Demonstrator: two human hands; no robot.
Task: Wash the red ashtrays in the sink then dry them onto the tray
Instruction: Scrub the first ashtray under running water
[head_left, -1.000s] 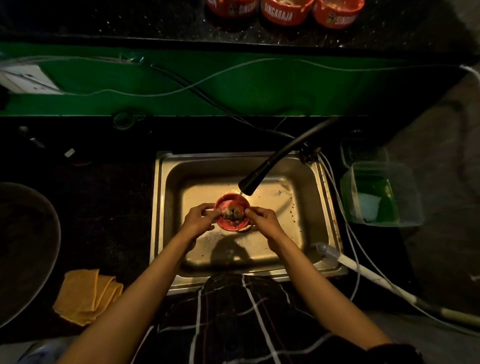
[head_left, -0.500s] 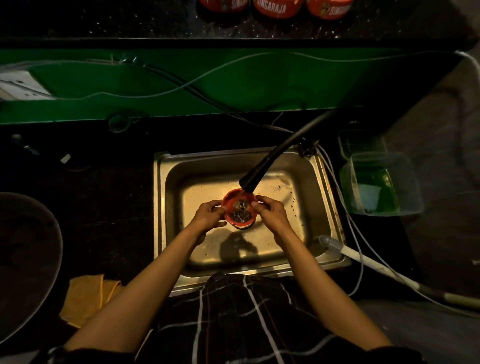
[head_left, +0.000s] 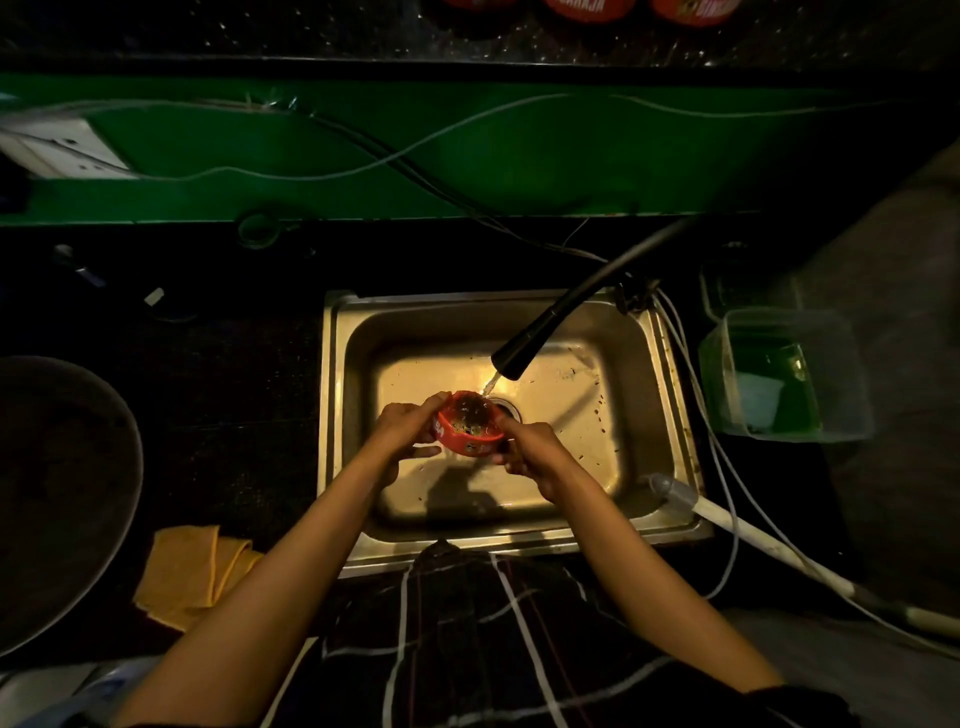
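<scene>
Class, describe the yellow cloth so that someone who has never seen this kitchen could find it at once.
Start at the steel sink in the dark counter. Go to its near left corner, then further left: the folded yellow cloth lies there, the only bright thing beside the big dark round pan.

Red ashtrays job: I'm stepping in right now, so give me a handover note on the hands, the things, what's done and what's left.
Left hand and right hand both grip one red ashtray over the sink, tilted, with dark residue inside.
Faucet is running; the stream lands at the ashtray's far rim.
Three more red ashtrays wait on the back ledge, cut off by the top of the frame.
Yellow cloth lies on the counter at left, beside the round tray.
Done: nothing shows as dried.
Left: finish rinsing this one, dry it, set it on the tray, then the rest.
</scene>
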